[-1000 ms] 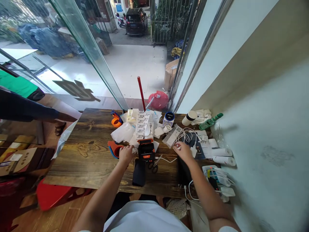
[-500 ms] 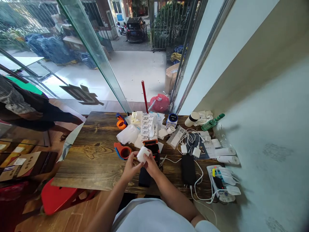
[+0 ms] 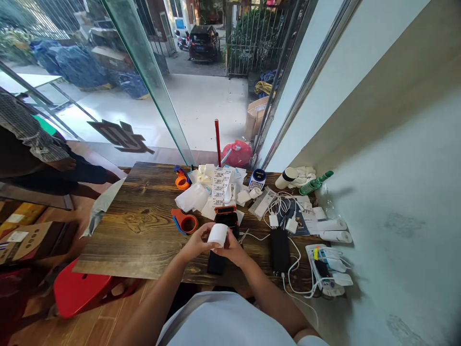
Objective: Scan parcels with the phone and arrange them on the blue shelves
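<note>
A white paper roll (image 3: 218, 235) is held between both hands above the near part of the wooden table. My left hand (image 3: 197, 244) is closed on its left side, and my right hand (image 3: 231, 249) grips it from the lower right. Just beyond the roll sits a black and orange label printer (image 3: 226, 217), partly hidden by it. A strip of printed number labels (image 3: 218, 187) lies past the printer. Below the hands is a dark flat object (image 3: 216, 263), partly covered by them. Small scissors (image 3: 244, 235) lie to the right of my right hand.
An orange and blue tape dispenser (image 3: 185, 222) lies left of the printer, another (image 3: 182, 179) farther back. To the right are a black power bank (image 3: 280, 251), tangled white cables (image 3: 279, 206), a green bottle (image 3: 316, 183) and a power strip (image 3: 329, 271). A person (image 3: 43, 144) stands at far left.
The roll has turned more upright in my hands and shifted slightly nearer and to the right. The person at left has shifted a little, and the camera view has moved slightly.
</note>
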The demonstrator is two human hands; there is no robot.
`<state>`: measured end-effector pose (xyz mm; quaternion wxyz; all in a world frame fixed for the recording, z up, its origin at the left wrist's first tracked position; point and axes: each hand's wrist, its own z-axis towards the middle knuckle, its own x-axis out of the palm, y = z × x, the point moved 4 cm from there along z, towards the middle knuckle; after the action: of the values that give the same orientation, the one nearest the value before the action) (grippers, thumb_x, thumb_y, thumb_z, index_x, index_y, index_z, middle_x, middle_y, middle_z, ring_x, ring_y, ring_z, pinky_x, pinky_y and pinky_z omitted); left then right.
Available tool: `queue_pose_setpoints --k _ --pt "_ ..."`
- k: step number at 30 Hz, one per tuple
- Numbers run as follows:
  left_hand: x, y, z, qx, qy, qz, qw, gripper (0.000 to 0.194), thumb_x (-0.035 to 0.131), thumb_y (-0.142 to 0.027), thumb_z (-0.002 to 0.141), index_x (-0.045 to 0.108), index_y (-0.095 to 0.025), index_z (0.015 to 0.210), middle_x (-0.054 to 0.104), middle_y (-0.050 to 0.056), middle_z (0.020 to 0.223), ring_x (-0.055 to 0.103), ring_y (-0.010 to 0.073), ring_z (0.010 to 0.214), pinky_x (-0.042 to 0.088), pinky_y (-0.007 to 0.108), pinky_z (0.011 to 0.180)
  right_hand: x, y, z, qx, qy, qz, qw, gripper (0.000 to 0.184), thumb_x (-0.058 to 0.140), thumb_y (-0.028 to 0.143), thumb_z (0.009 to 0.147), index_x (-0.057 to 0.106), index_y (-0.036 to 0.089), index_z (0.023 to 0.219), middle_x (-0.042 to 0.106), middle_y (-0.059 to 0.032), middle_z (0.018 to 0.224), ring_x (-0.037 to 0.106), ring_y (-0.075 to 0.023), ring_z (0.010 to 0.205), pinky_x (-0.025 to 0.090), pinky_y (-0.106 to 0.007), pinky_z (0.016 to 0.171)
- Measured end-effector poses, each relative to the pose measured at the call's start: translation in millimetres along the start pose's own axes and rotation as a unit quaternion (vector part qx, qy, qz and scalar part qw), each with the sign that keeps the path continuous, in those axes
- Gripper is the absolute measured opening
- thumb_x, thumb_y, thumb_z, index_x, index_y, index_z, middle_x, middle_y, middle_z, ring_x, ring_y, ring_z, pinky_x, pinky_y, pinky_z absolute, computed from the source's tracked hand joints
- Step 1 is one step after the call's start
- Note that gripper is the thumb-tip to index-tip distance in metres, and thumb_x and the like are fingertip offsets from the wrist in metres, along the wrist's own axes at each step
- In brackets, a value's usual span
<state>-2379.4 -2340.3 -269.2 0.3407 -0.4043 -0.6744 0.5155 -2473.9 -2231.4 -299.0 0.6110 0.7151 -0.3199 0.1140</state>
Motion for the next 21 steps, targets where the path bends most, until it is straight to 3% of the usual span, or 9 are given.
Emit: queue_pose_setpoints --k 7,10,13,17,21 --pt "6.0 18 2 0.011 0.053 -0.011 0.998 0.072 0.079 -0.047 0.065 0.051 -0.019 0.125 0.058 0.012 0.116 0.056 0.0257 0.105 0.046 0.037 0.09 -16 -2 -7 -0.033 -0.02 -0.143 0.989 0.068 0.087 0.023 0.054 0.05 0.028 0.111 0.063 -0.0009 0.102 0.063 -0.0232 0.089 0.054 -0.04 0.076" --pt "12.1 28 5 0.016 0.017 0.068 0.997 0.069 0.08 -0.041 0.063 0.056 -0.019 0.125 0.057 0.012 0.118 0.053 0.0278 0.11 0.041 0.041 0.098 -20 -2 -9 -0.058 -0.041 -0.202 0.977 0.059 0.084 0.02 0.054 0.051 0.026 0.102 0.061 0.0024 0.088 0.061 -0.0212 0.078 0.052 -0.037 0.069" --pt "21.4 42 8 0.005 -0.034 0.121 0.992 0.065 0.076 -0.024 0.063 0.06 -0.021 0.126 0.053 0.013 0.12 0.048 0.0291 0.116 0.032 0.046 0.107 -22 -6 -7 -0.082 -0.074 -0.248 0.962 0.055 0.078 0.014 0.054 0.048 0.026 0.098 0.058 0.0039 0.081 0.059 -0.0214 0.072 0.051 -0.036 0.065" --pt "29.9 67 13 -0.032 -0.102 0.147 0.983 0.072 0.051 -0.009 0.068 0.048 -0.019 0.139 0.05 0.015 0.131 0.041 0.0279 0.128 0.024 0.047 0.112 -22 -10 -9 -0.122 -0.15 -0.316 0.929 0.056 0.07 0.009 0.058 0.047 0.026 0.106 0.059 -0.0034 0.097 0.059 -0.0273 0.091 0.05 -0.043 0.081" --pt "35.6 77 20 -0.066 -0.119 0.146 0.98 0.072 0.043 -0.005 0.065 0.053 -0.014 0.135 0.061 0.014 0.125 0.051 0.0273 0.122 0.035 0.045 0.107 -23 -12 -13 -0.137 -0.178 -0.374 0.9 0.071 0.073 0.012 0.058 0.044 0.026 0.121 0.057 -0.0085 0.114 0.06 -0.0304 0.099 0.05 -0.043 0.086"
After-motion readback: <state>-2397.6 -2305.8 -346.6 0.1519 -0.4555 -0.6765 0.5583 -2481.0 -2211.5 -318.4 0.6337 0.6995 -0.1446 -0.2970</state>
